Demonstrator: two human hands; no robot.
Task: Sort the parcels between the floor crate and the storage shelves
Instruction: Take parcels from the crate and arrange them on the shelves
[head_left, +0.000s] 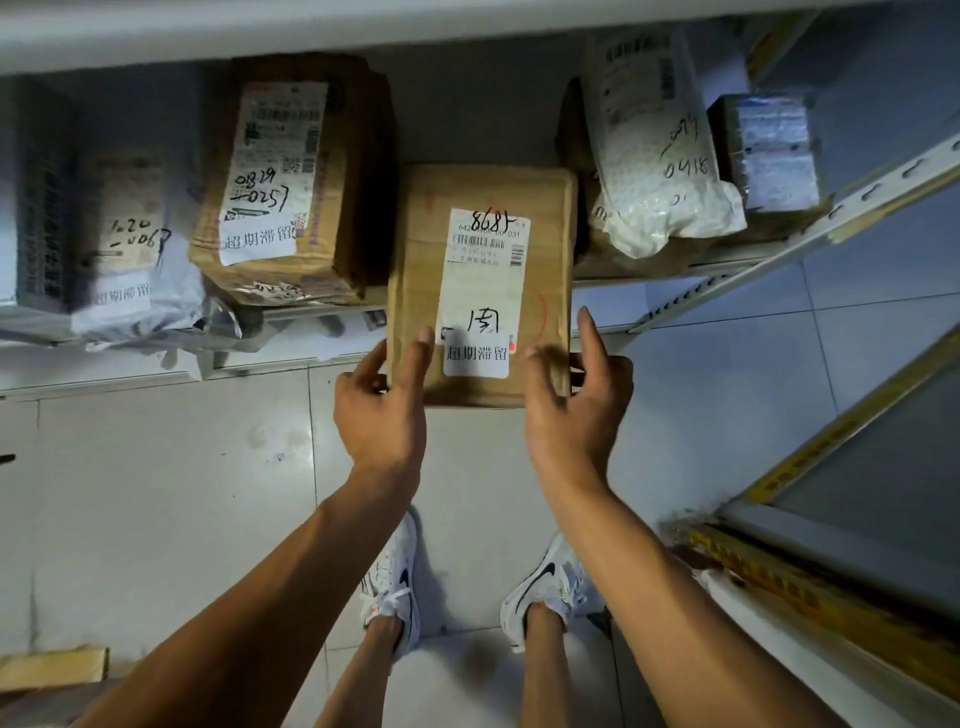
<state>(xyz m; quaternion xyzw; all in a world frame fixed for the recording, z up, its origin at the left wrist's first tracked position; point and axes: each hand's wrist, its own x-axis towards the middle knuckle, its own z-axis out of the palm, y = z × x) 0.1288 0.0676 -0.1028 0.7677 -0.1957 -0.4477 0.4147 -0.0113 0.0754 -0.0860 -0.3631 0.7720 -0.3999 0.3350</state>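
A flat brown cardboard parcel (483, 286) with a white label marked 8685 lies lengthwise on the low shelf (691, 270), and its near end sticks out over the floor. My left hand (382, 410) grips the near left corner, thumb on top and fingers along the side. My right hand (571, 410) has the near right corner between thumb and fingers, with the index finger raised beside the right edge. This hand is slightly blurred. No floor crate is in view.
On the same shelf, a taller cardboard box (291, 182) and a grey bagged parcel (119, 249) stand to the left. A white bubble-wrap parcel (654, 150) and a small wrapped packet (769, 150) lie to the right. Another rack's yellow-edged frame (810, 587) stands close on my right. My feet are on the tiled floor (171, 493).
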